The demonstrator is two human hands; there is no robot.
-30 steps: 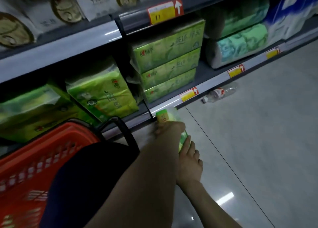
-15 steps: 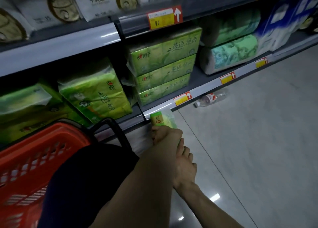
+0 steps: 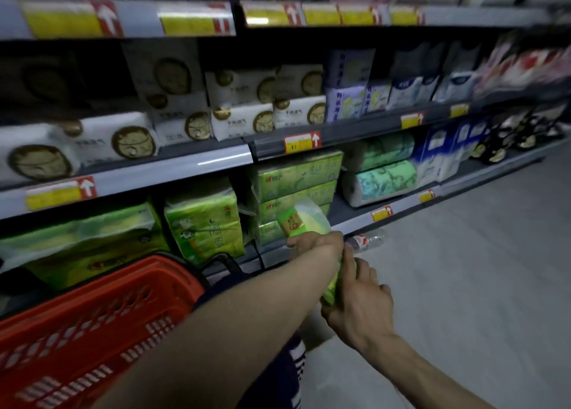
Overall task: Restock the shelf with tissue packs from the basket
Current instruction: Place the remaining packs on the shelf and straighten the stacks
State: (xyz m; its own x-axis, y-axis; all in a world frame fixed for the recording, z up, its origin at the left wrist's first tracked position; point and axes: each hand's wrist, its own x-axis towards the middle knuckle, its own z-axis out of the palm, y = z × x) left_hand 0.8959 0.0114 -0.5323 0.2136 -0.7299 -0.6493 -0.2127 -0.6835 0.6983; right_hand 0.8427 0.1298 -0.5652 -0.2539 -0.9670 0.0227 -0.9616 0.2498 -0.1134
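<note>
While both hands grip it, the green tissue pack [image 3: 304,220] — a soft, film-wrapped block — sits in front of the bottom shelf [image 3: 355,223]. The left hand [image 3: 315,243] clasps its upper end; the right hand [image 3: 358,297] grasps its lower end. The red plastic lattice basket [image 3: 92,325] stands left — beside glossy stacked green packs [image 3: 296,189].

1. The tissue pack [image 3: 304,220] is wrapped in thin green plastic film, glossy and crinkled.
2. The basket [image 3: 92,319] is red moulded plastic with a slotted wall, fairly matt.
3. The shelf edge [image 3: 173,169] looks like grey painted metal with a smooth sheen.
4. The price tags [image 3: 301,142] sit behind shiny clear strips.
5. The floor [image 3: 482,285] is smooth, pale and faintly reflective.
6. The bottle [image 3: 366,240] is clear plastic.
</note>
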